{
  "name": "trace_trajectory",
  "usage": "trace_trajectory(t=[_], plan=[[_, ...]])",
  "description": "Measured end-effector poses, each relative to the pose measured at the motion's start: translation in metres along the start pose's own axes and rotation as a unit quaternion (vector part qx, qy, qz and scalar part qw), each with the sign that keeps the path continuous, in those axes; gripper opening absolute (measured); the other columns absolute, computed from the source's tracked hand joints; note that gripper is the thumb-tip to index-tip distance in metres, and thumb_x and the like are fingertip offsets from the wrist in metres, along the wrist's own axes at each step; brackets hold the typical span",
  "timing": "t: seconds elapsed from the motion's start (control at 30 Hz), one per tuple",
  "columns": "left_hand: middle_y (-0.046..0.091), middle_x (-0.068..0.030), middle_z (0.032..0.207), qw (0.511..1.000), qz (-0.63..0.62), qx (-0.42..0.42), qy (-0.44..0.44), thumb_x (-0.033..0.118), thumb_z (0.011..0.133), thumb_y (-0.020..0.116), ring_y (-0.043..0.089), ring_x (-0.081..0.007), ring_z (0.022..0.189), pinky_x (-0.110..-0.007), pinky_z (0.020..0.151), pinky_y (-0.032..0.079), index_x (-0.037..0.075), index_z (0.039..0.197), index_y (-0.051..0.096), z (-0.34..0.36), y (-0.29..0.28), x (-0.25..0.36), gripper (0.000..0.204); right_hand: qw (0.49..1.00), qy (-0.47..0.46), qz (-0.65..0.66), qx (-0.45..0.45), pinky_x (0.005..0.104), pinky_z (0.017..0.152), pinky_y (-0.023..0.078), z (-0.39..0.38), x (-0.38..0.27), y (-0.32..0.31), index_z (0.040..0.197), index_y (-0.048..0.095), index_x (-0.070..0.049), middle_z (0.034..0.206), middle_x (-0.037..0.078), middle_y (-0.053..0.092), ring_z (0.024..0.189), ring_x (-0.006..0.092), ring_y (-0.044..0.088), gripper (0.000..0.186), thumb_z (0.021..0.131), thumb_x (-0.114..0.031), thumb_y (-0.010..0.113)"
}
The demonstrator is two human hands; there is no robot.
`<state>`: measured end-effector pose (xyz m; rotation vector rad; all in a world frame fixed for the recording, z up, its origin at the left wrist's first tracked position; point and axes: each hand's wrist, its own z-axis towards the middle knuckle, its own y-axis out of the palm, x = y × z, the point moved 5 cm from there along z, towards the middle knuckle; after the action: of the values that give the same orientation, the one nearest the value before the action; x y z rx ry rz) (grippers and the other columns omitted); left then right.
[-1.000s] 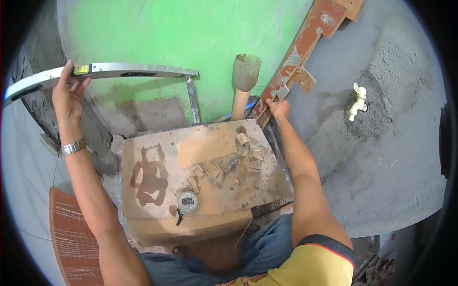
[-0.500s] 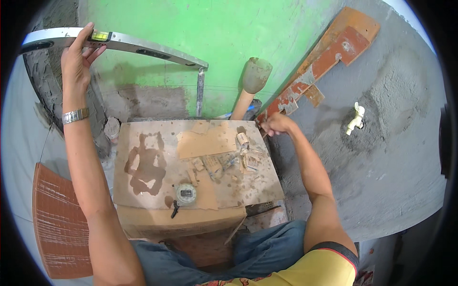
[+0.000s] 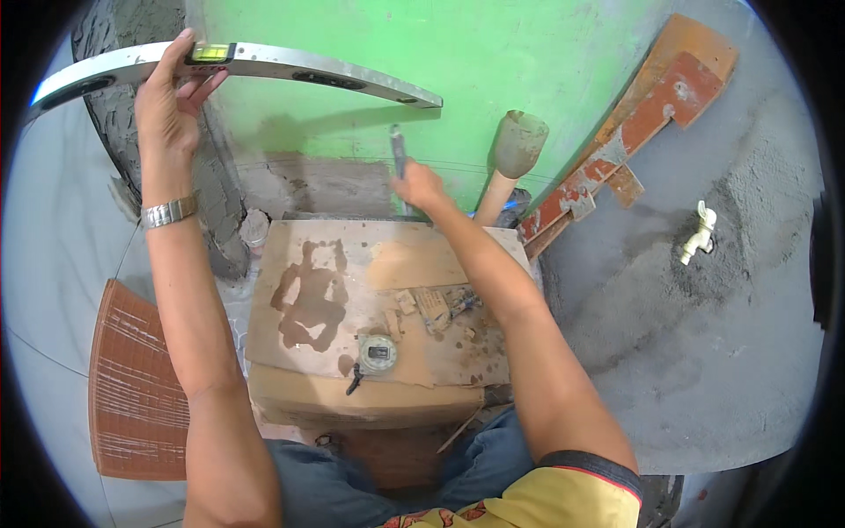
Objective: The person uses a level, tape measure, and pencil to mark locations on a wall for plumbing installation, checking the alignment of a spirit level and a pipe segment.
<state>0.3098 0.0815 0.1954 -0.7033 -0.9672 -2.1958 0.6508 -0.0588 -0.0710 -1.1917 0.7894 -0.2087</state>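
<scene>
Our left hand (image 3: 170,119) grips the level (image 3: 273,60), likely steadying it; our right hand (image 3: 421,186) seems wrapped round a bar (image 3: 398,145).

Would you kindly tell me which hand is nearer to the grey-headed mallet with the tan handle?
Right. The right hand is left of the mallet; the left hand is farther left, holding the long silver spirit level.

1. Bright, diffuse light; the wall (image 3: 475,79) glows evenly green.
2. The level (image 3: 277,62) throws a soft-edged shadow below itself on the wall.
3. A faint shadow lies left of the tap (image 3: 701,236).
4. Beneath the box (image 3: 370,403), dim and soft.
5. Black fisheye vignette; the level bows, blue-fringed at its left end.
</scene>
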Motion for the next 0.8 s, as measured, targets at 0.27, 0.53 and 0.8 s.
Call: trace_trajectory(t=[0.27, 0.53, 0.8], plan=[[0.065, -0.0188, 0.110, 0.999, 0.005, 0.017, 0.035, 0.015, 0.090, 0.068, 0.066, -0.0288, 0.102, -0.040, 0.086, 0.061, -0.003, 0.111, 0.064, 0.012, -0.031, 0.012, 0.028, 0.968, -0.176, -0.136, -0.116, 0.0487, 0.087, 0.052, 0.030, -0.069, 0.082, 0.110, 0.065, -0.003, 0.110, 0.023, 0.067, 0.102, 0.0372, 0.066, 0.037, 0.084, -0.029, 0.069], [0.063, -0.0227, 0.115, 0.998, -0.014, -0.008, 0.055, 0.016, 0.091, 0.065, 0.066, -0.0304, 0.105, -0.041, 0.089, 0.060, -0.004, 0.112, 0.065, 0.028, -0.059, -0.005, 0.028, 0.925, -0.011, -0.327, -0.190, 0.0428, 0.084, 0.054, 0.059, 0.088, 0.080, 0.111, 0.071, -0.007, 0.113, 0.016, 0.069, 0.106, 0.0325, 0.067, 0.029, 0.085, -0.014, 0.059], [0.058, -0.0301, 0.122, 0.996, -0.033, -0.046, 0.069, 0.015, 0.095, 0.060, 0.055, -0.0388, 0.122, -0.049, 0.098, 0.055, -0.008, 0.112, 0.061, 0.041, -0.084, 0.002, 0.028, 0.851, -0.021, -0.441, -0.285, 0.0390, 0.086, 0.054, 0.061, 0.142, 0.094, 0.108, 0.074, -0.012, 0.118, 0.011, 0.069, 0.109, 0.0281, 0.067, 0.024, 0.087, -0.018, 0.063]])
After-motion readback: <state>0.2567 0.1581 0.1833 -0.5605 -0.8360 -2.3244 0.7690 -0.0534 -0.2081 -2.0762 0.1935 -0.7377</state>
